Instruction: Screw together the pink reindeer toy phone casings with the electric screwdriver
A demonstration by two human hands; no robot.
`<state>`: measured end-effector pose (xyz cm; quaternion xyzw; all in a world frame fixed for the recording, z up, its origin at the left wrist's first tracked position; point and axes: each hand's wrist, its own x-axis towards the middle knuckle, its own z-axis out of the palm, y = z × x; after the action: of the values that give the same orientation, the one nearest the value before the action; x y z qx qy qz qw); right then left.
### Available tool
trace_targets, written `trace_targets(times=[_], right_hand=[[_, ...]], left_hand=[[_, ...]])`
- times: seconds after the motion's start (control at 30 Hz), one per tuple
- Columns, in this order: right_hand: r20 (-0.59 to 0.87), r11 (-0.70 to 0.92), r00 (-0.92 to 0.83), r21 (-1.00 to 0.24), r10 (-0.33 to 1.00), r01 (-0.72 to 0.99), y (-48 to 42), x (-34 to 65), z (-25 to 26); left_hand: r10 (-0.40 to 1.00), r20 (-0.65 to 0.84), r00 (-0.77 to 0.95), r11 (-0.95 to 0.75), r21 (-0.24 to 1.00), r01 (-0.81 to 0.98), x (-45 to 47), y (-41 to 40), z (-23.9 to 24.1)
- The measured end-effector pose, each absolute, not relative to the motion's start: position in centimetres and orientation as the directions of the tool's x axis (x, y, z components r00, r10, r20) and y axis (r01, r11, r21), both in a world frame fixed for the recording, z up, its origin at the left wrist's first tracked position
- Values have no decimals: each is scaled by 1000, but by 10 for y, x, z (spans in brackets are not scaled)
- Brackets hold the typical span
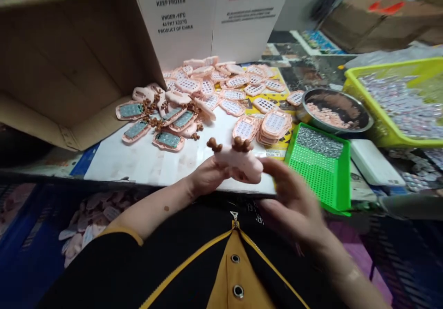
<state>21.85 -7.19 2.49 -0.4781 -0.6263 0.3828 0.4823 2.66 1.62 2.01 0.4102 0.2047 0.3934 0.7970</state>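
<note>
Across a cluttered tabletop (pixel 114 161) covered partly in white, a brown cardboard box (pixel 69 46) gaped at the left. Behind stood a white carton (pixel 194 41) printed "KEEP FROZEN". At the right was a yellow-green basket (pixel 363 110) of small pale pieces; nearer stood a green tray (pixel 318 175), perforated, with silvery bits at its far end. Just beyond the tray sat a metal bowl (pixel 342 99) with small pink parts inside.

In front of the person's body were two hands. The left hand (pixel 211 175) was closed around one end of a pink piece (pixel 238 161), held above the tabletop's near edge. The right hand (pixel 296 198), blurred, was half open at the piece's other end — thumb and forefinger apart; whether it touched could not be told.

Beyond lay many pink casings: some with green boards (pixel 168 139) at the left, others with white panels (pixel 276 121), a few stacked. Smallest were the brown, antler-like knobs (pixel 242 144) along the held piece's top.
</note>
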Motion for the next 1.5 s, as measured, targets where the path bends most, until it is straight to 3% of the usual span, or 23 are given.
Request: trace_targets(times=[0.17,0.33,0.47,0.63,0.7,0.77,0.83,0.93,1.0,1.1,1.2,1.3,1.4,1.5], right_hand=[[93,111,-182,-990,979,88,-31,172,1],[56,74,-191,-993,980,90,-18,161,-13],[-10,14,-250,-995,968,94,-10,157,-24],[-109,-91,-358,-994,927,66,-2,156,-36],[-142,-110,-358,-988,923,108,-1,159,-37],[-139,-93,-367,-986,920,139,1,161,-37],[-131,-74,-378,-984,916,161,2,162,-36],[-120,-42,-380,-977,917,207,2,161,-36],[-95,-6,-374,-972,922,233,1,161,-36],[-55,33,-358,-971,932,236,-1,162,-37],[-56,16,-331,-977,942,210,-2,163,-38],[-83,-26,-323,-984,943,178,-1,164,-39],[-113,-72,-329,-988,938,134,1,165,-38],[-159,-138,-338,-987,928,86,2,167,-39]], left_hand=[[807,-28,590,307,873,-379,-6,18,11],[883,-76,464,285,872,-399,-18,18,-1],[906,-204,371,339,875,-346,-21,21,-8],[918,-289,272,352,910,-221,-106,21,12],[899,-328,291,342,940,3,-164,14,36],[888,-410,208,303,863,405,-215,6,60],[951,-310,-10,271,814,514,-246,5,75],[968,-109,-225,208,850,484,-249,27,65],[967,-19,-253,150,846,511,-233,55,43],[971,101,-217,93,675,732,-204,100,13],[980,83,-183,124,472,873,-188,128,1],[979,67,-193,156,367,917,-189,130,2],[962,121,-244,184,374,909,-205,110,4],[929,206,-307,172,494,852,-222,81,5]])
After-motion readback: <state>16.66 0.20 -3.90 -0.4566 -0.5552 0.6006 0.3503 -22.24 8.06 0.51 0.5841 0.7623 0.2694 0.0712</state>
